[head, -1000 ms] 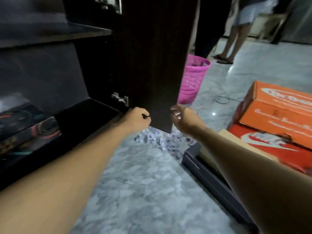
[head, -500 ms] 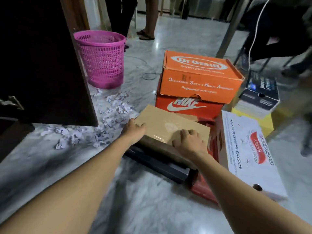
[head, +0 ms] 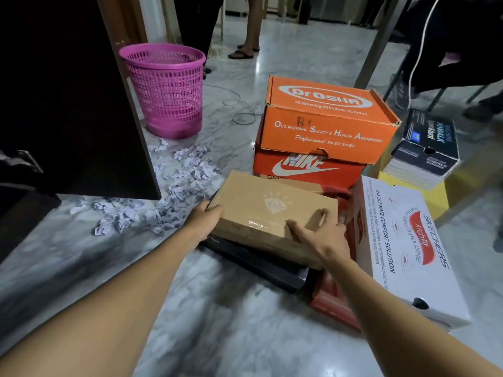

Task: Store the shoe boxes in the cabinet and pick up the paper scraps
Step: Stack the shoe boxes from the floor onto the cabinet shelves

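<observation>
Brown box [head: 272, 210] atop the black box [head: 258, 263] — stiff cardboard, probably light. Left hand [head: 202, 223] and right hand [head: 321, 236] clasp its opposite ends — the soundest hold.

We see a dim room. The strongest light comes from far beyond the left hand [head: 202, 221] and the right hand [head: 324, 235], where the marble floor [head: 294, 58] shines with pale glare. 1 small glint sits on the brown box [head: 272, 205] between them. Left of the left hand the cabinet door [head: 70, 104] is nearly black, with dark shadow on the floor below it. Print on the orange box [head: 326, 123] beyond the hands is sharp; the forearms [head: 122, 295] nearer us are blurred. Straight lines bend at the edges.
</observation>
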Demonstrator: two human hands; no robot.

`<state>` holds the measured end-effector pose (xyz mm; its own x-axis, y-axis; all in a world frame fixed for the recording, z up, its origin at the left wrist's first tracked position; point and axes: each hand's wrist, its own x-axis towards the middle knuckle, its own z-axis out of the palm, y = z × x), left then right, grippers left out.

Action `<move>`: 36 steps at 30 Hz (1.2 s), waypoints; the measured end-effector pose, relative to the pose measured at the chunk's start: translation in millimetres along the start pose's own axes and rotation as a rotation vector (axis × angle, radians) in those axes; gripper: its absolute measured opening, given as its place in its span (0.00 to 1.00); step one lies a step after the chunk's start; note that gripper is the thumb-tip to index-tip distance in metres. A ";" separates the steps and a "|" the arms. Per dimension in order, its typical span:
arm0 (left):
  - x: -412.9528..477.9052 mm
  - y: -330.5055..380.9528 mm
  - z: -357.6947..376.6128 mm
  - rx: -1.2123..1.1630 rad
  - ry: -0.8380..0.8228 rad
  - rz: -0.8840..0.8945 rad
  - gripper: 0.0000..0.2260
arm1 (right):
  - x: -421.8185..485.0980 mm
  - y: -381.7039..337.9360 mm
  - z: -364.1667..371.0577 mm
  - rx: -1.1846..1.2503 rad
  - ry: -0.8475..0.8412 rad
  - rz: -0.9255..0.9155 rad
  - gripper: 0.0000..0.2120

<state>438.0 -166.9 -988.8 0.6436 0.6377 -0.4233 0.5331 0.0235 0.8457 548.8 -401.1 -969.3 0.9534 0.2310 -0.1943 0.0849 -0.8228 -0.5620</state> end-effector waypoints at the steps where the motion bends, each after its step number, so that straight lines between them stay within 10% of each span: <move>1: -5.5 1.8 -6.2 0.018 0.000 0.003 0.20 | -1.0 -1.3 -0.9 0.010 0.005 -0.022 0.46; 14: -116.8 -26.5 -190.2 -0.038 0.346 0.045 0.13 | -53.0 -145.4 17.9 0.083 -0.408 -0.489 0.62; 26: -211.0 -75.9 -313.0 -0.378 1.264 0.162 0.09 | -128.5 -347.9 112.2 0.034 -0.692 -0.990 0.52; 36: -261.6 -132.4 -369.1 -0.462 1.583 -0.039 0.14 | -204.4 -422.9 206.1 0.409 -1.114 -1.096 0.42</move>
<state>-3.6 -52.6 -870.1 -0.6848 0.7276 0.0408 0.1493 0.0853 0.9851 258.4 6.6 -857.7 -0.1993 0.9775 0.0696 0.2963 0.1278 -0.9465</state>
